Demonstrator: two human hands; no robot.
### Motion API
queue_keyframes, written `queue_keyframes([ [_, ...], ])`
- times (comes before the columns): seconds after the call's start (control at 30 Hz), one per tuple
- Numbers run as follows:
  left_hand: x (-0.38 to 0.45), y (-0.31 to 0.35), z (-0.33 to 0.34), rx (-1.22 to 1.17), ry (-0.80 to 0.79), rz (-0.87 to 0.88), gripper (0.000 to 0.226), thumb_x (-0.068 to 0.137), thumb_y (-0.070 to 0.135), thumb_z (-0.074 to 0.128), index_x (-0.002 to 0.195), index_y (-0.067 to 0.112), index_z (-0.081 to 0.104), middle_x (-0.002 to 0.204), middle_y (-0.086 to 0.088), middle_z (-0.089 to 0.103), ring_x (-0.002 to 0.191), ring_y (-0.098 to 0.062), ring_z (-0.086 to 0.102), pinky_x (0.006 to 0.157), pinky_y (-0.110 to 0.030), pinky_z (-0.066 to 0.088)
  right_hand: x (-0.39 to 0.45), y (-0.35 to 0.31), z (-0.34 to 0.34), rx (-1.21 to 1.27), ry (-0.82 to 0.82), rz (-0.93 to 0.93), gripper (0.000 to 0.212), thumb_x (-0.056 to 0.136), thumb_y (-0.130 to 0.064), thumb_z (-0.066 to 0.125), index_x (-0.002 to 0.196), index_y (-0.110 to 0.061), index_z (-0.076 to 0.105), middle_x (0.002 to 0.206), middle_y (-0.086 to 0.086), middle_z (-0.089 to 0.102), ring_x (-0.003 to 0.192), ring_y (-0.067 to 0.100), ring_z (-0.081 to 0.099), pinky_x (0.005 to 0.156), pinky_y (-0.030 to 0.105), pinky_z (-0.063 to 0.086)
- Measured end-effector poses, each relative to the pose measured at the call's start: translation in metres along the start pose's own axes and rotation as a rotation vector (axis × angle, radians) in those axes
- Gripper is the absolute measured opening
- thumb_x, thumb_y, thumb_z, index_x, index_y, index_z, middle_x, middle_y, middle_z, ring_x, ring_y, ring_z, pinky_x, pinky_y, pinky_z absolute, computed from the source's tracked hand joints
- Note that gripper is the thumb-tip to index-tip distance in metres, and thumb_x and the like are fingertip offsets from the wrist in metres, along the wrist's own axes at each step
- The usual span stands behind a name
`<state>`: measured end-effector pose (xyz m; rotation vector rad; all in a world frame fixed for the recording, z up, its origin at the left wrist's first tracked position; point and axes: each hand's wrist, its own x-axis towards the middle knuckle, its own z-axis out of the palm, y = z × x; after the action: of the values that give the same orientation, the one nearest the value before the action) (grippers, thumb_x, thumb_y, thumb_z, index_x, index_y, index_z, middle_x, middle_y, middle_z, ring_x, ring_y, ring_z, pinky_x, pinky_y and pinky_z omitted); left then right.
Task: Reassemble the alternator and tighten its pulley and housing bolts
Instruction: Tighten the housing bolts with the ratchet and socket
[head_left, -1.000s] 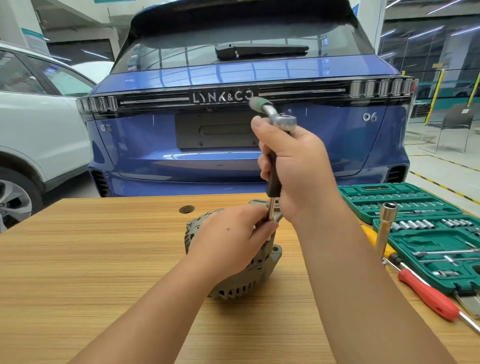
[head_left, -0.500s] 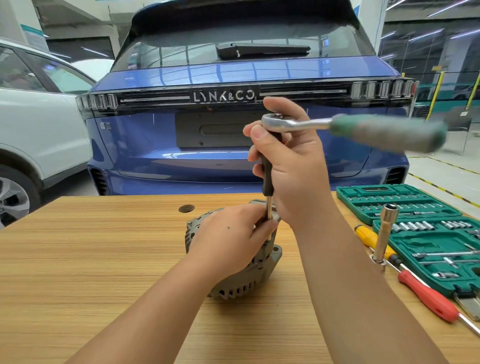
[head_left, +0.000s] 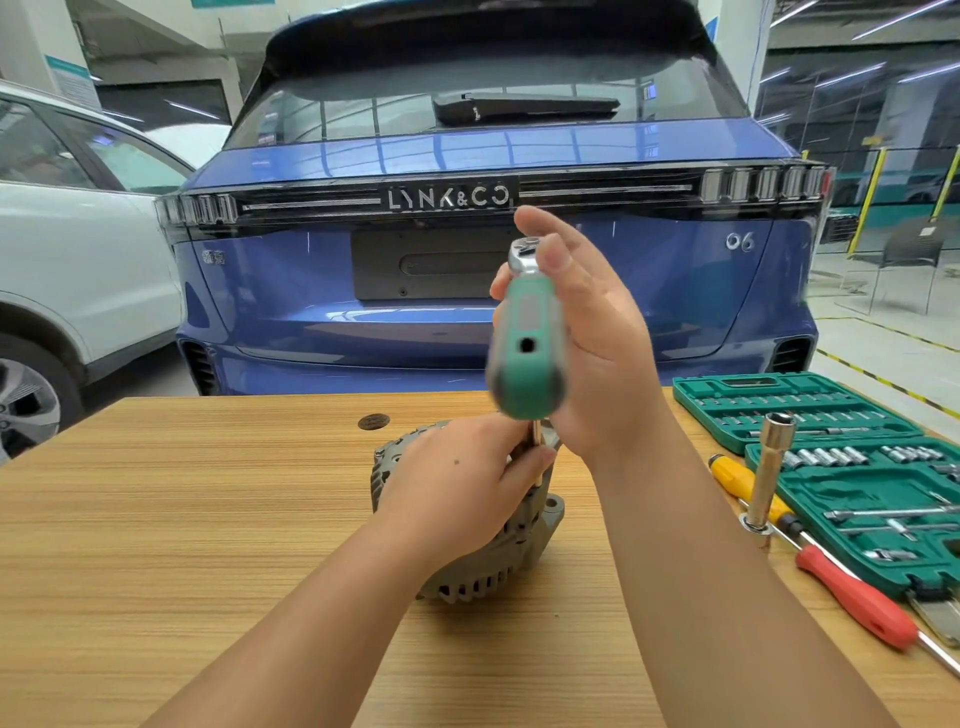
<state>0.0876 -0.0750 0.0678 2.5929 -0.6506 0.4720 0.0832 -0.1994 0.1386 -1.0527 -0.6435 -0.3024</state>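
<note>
2 hands work: left hand pinches the shaft, hiding alternator; right hand grips blurred ratchet.

I stand at a wood-grain desk in a garage, facing the rear of a blue car with a white car to its left. Strip lights run along the ceiling, and yellow-and-black lines mark the pale floor at right.

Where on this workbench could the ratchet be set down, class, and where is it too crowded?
Free: the bare wooden table left of the alternator, and the near strip between the forearms. Crowded: the right side, where the upright socket extension, yellow screwdriver, red screwdriver and green socket case sit close together.
</note>
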Motion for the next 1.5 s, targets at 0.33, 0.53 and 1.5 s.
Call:
queue_keyframes([
  [0.33, 0.0, 0.001, -0.001, 0.039, 0.001, 0.031, 0.031, 0.1, 0.056, 0.039, 0.087, 0.034, 0.056, 0.08, 0.014, 0.062, 0.075, -0.004, 0.057, 0.063, -0.03, 0.047, 0.005, -0.012, -0.01, 0.078, 0.062, 0.176, 0.016, 0.087, -0.015, 0.072, 0.101, -0.018, 0.063, 0.07, -0.004, 0.055, 0.057, 0.011, 0.049, 0.058, 0.025, 0.037],
  [0.53, 0.0, 0.001, 0.0, -0.011, 0.009, 0.014, 0.027, 0.103, 0.053, 0.042, 0.089, 0.036, 0.059, 0.078, 0.015, 0.063, 0.074, -0.005, 0.058, 0.063, -0.033, 0.05, 0.004, 0.008, 0.0, -0.195, 0.055, -0.174, 0.033, 0.093, -0.006, 0.064, 0.111, -0.033, 0.062, 0.079, 0.0, 0.059, 0.063, 0.012, 0.056, 0.055, 0.026, 0.046],
  [1.5, 0.001, 0.0, 0.0, -0.006, -0.002, 0.045, 0.031, 0.098, 0.056, 0.035, 0.088, 0.036, 0.058, 0.077, 0.015, 0.06, 0.073, -0.001, 0.055, 0.06, -0.027, 0.043, 0.003, -0.004, -0.003, 0.003, 0.126, 0.06, 0.018, 0.091, -0.01, 0.07, 0.101, -0.022, 0.06, 0.072, -0.006, 0.06, 0.06, 0.009, 0.055, 0.057, 0.022, 0.043],
])
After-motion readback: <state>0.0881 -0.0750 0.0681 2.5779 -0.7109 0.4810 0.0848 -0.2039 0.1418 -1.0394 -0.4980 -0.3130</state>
